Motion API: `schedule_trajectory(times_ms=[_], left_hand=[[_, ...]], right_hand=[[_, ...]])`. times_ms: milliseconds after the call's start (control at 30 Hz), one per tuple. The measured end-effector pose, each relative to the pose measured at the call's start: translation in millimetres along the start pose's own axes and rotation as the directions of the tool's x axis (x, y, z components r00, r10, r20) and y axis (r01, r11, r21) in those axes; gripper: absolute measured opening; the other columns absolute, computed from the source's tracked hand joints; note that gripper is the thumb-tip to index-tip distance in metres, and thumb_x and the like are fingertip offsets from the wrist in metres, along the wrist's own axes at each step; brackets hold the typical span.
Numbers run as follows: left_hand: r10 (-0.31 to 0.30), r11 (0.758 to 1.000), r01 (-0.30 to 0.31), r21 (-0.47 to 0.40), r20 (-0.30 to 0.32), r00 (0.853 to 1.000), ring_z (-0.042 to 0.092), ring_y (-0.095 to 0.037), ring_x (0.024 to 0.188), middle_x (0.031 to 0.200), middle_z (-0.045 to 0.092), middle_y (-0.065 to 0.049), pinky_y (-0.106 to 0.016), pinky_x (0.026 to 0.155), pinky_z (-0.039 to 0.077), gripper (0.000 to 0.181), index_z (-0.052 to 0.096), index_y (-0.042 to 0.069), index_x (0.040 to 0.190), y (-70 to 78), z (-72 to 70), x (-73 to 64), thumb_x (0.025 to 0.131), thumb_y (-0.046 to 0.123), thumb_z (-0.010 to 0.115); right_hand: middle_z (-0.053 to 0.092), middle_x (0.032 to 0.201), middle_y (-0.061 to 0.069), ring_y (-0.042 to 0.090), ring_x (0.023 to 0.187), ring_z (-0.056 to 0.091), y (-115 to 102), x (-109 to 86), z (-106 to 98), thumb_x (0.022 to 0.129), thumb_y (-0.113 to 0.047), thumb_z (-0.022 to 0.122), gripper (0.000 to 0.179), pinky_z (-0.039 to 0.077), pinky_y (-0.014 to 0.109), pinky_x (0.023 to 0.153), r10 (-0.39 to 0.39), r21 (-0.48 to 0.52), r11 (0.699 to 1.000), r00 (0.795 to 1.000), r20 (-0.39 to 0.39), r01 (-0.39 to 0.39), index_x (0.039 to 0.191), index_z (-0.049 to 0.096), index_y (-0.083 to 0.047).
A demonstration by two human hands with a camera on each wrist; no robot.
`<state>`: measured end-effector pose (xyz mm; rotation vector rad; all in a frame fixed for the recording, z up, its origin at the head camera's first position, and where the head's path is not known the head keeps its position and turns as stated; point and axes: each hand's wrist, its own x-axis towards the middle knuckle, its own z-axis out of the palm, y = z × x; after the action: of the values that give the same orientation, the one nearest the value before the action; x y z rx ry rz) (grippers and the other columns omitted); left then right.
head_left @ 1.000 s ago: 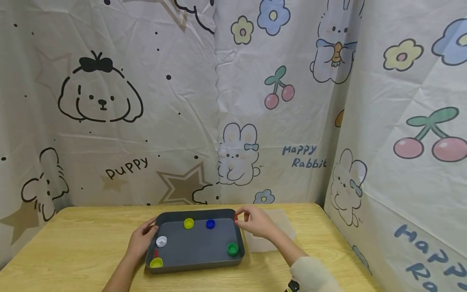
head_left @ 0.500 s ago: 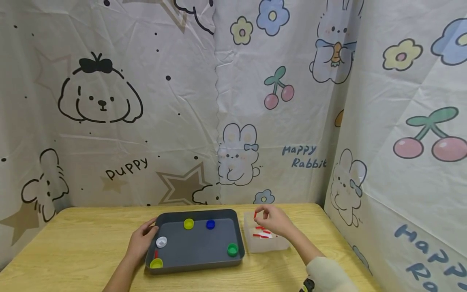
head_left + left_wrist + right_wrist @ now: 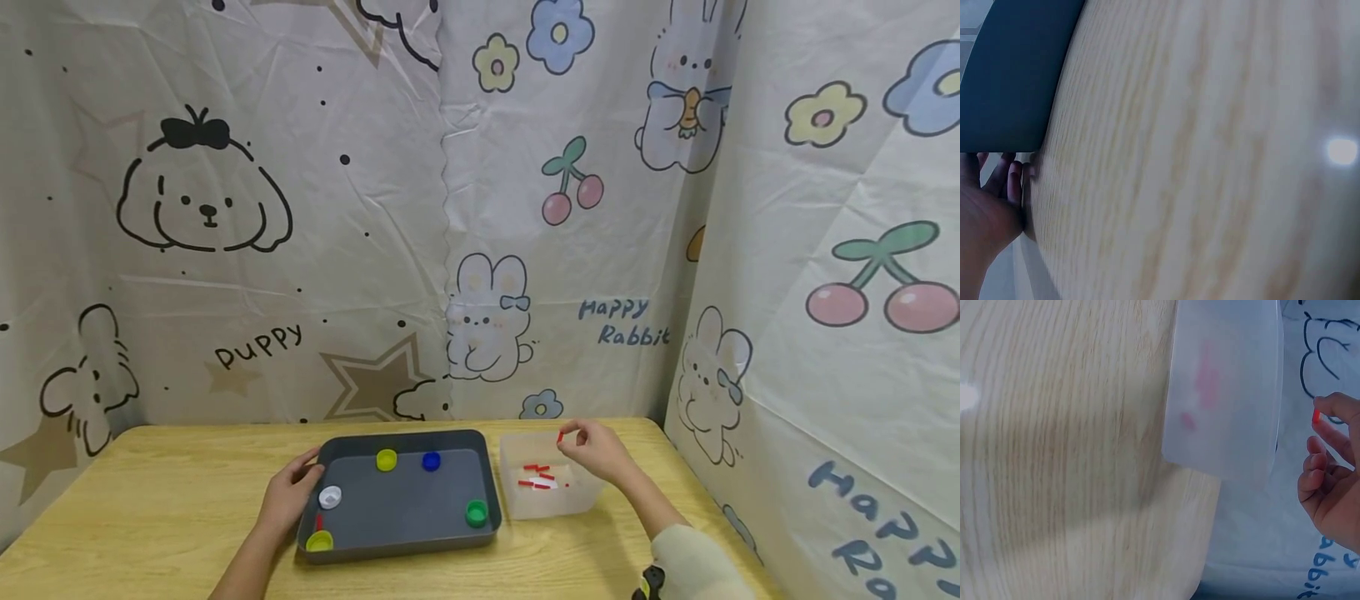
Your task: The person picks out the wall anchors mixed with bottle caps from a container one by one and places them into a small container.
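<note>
My left hand (image 3: 287, 493) holds the left side of the dark grey tray (image 3: 390, 546), thumb at the rim; in the left wrist view the fingers of this hand (image 3: 991, 209) partly pass behind the tray wall (image 3: 1013, 75). My right hand (image 3: 600, 450) pinches a short red stick (image 3: 560, 437) between thumb and index finger. It is over the right back part of a translucent plastic box (image 3: 555, 504). In the right wrist view the red stick (image 3: 1316, 415) stands upright, above the box (image 3: 1229, 394). Several red sticks (image 3: 536, 477) lie inside the box.
In the tray are two yellow caps (image 3: 386, 460) (image 3: 319, 542), a blue cap (image 3: 431, 461), a white cap (image 3: 330, 497) and a green cap (image 3: 476, 513). Another red stick (image 3: 319, 522) is by the front yellow cap. A printed curtain (image 3: 375, 250) hangs behind the wooden table (image 3: 165, 500).
My right hand has moved right with the red stick, from the tray's back right corner to over the box, uncovering the sticks inside. My left hand has stayed at the tray.
</note>
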<state>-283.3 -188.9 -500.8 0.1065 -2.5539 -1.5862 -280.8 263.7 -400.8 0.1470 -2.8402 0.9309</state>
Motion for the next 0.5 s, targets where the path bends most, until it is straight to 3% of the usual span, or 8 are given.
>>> schedule_trajectory(times_ms=[500], left_hand=[[-0.008,1.000,0.008,-0.003,-0.009,1.000,0.051,-0.040,0.115,0.125,0.055,-0.028,-0.052,0.100,0.039,0.047,0.041,0.002,0.139,1.8,0.2,-0.8,0.097,0.023,0.046]], right_hand=[[0.048,0.070,0.003,0.014,0.062,0.041,23.2,-1.3,4.4,0.082,-0.014,0.067,0.024,0.034,0.025,0.053,0.070,0.039,0.997,0.997,-0.021,-0.069,0.102,0.066,-0.001]])
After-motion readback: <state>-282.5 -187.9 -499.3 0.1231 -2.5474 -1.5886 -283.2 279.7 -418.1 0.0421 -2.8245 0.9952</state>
